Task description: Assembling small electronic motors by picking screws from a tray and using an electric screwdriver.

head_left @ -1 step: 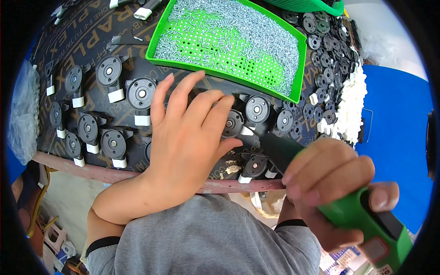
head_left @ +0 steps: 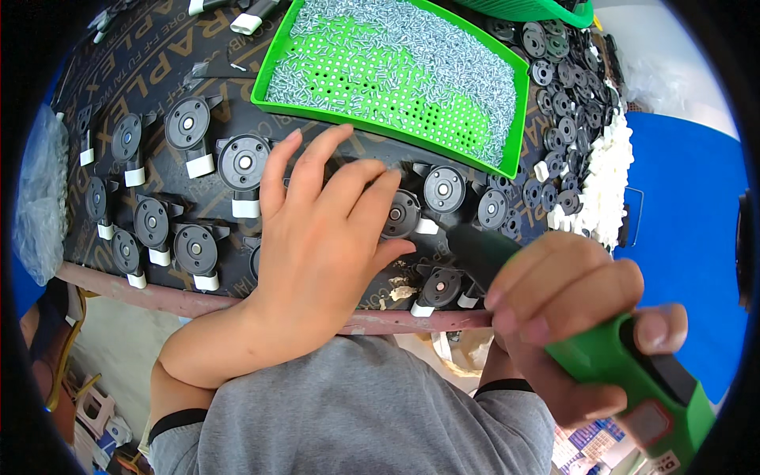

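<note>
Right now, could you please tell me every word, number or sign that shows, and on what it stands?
Black tabletop: large tan lettering, partly covered; I won't copy it.
Green tool: dark letters near the picture's lower edge, not copied either.
Printed paper at lower right: too small to read.

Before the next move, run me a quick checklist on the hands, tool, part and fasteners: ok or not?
1. Right hand gripping the green power tool: ok, fingers wrapped around it.
2. Left hand at the dark round part: ok, index finger and thumb lie beside it.
3. Part held firmly: cannot tell, the hand partly covers it.
4. Black tool nose over the part: not ok, it sits off to the right.
5. Nose clear of the left hand: ok, a gap shows.
6. Small silver fasteners in the green tray: ok, plenty.
</note>
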`<act>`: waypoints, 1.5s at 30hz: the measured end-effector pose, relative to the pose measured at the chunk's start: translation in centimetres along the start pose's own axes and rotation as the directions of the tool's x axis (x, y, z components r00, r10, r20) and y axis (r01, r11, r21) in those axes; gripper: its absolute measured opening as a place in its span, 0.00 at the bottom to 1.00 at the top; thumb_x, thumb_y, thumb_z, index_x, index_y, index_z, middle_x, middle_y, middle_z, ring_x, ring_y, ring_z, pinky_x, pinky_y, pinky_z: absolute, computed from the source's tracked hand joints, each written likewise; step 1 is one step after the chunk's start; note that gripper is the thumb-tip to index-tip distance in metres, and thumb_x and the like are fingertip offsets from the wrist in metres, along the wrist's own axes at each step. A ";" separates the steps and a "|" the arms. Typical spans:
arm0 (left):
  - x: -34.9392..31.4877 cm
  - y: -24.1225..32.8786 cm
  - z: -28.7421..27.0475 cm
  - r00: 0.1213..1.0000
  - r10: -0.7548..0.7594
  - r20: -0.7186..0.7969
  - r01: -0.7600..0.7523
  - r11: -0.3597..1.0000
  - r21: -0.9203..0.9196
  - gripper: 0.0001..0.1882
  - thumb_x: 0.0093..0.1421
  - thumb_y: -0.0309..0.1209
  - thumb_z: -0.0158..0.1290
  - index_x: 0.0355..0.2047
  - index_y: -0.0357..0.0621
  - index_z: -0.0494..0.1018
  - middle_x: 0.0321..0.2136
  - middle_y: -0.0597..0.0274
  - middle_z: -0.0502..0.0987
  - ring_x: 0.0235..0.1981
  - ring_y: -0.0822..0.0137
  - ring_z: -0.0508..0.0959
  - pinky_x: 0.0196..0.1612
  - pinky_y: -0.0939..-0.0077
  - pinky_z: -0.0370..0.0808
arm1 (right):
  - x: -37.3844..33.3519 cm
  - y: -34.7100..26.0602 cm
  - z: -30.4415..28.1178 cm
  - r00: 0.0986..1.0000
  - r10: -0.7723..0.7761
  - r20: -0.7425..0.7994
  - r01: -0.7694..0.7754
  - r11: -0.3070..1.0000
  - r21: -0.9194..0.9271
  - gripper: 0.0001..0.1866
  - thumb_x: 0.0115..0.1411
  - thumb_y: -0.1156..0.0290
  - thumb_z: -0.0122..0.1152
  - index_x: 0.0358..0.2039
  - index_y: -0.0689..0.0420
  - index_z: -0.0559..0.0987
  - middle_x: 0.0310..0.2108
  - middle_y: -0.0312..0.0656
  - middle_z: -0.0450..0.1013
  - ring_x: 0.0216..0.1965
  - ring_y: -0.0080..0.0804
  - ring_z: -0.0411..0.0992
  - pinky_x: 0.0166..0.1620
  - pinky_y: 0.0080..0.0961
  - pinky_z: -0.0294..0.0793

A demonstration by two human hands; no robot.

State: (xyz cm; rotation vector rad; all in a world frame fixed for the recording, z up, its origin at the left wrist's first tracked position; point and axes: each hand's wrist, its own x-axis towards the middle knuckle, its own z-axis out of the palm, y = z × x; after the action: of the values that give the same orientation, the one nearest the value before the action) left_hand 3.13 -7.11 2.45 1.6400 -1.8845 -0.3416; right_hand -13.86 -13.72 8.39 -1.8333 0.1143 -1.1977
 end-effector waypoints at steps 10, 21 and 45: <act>-0.1 0.1 0.0 0.997 -0.020 0.071 0.017 0.999 0.051 0.27 0.43 0.37 0.67 0.46 0.44 0.78 0.44 0.65 0.77 0.60 0.56 0.66 0.58 0.54 0.57 | 0.0 0.7 -0.7 0.985 0.151 0.081 -0.155 0.987 0.035 0.25 0.68 0.50 0.54 0.54 0.53 0.60 0.25 0.42 0.67 0.20 0.32 0.68 0.22 0.29 0.72; -0.4 0.1 0.3 0.995 -0.047 0.083 0.040 0.996 0.081 0.27 0.46 0.40 0.66 0.48 0.46 0.77 0.45 0.67 0.77 0.59 0.59 0.67 0.55 0.58 0.57 | 0.3 0.9 -0.1 1.000 0.010 -0.020 -0.008 0.997 0.081 0.26 0.66 0.54 0.58 0.54 0.55 0.61 0.24 0.40 0.67 0.19 0.30 0.68 0.20 0.25 0.73; 2.7 0.0 -3.4 0.991 0.031 0.134 0.001 0.973 -0.229 0.24 0.49 0.33 0.67 0.46 0.41 0.76 0.43 0.55 0.76 0.47 0.53 0.74 0.51 0.64 0.66 | 0.8 -0.7 0.7 0.890 -0.132 -0.437 0.173 0.983 0.055 0.25 0.60 0.57 0.66 0.49 0.61 0.71 0.24 0.36 0.66 0.21 0.25 0.67 0.23 0.21 0.72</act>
State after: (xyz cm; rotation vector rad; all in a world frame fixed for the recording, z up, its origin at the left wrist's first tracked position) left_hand 5.04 -9.08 5.89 1.4797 -1.8766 -0.6547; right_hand -13.18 -13.21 9.36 -1.4907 0.1631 -1.6826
